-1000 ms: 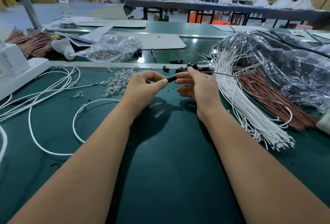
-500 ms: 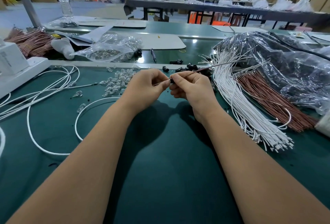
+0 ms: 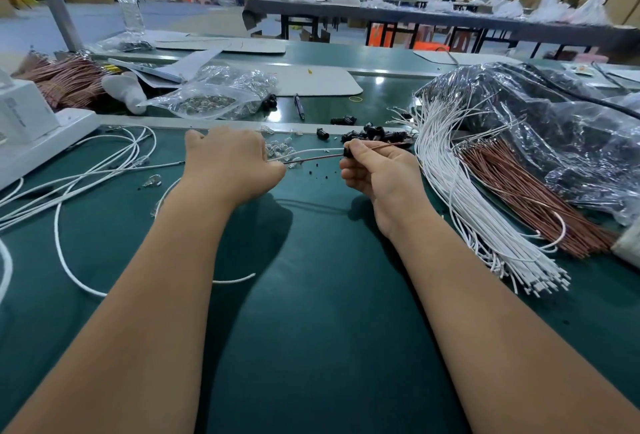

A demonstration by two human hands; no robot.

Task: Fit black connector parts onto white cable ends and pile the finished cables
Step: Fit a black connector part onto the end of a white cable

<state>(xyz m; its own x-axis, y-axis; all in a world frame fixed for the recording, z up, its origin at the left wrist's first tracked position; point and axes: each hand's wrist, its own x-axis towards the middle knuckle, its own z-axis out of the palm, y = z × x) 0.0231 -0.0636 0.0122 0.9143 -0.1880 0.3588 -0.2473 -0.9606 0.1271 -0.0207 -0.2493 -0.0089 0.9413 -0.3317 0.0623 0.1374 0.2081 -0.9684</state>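
We see a dark green table mat (image 3: 311, 295), white cables (image 3: 460, 191) bundled at right beside copper-brown wires (image 3: 526, 191), black connector parts (image 3: 374, 134) far centre, a clear plastic bag (image 3: 214, 94), and a white box (image 3: 24, 115) at left.

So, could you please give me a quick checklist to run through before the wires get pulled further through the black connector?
1. Right hand pinches the black connector at its fingertips: ok.
2. Left hand grips the white wire and the brown wire coming out of the connector: ok.
3. Both wires run straight between the hands, no kink visible: ok.
4. Wire ends seated inside the connector: cannot tell, fingers hide it.
5. Spare black connectors lie just beyond the right hand: ok.
6. Finished cables lie on the left of the green mat, away from the hands: ok.
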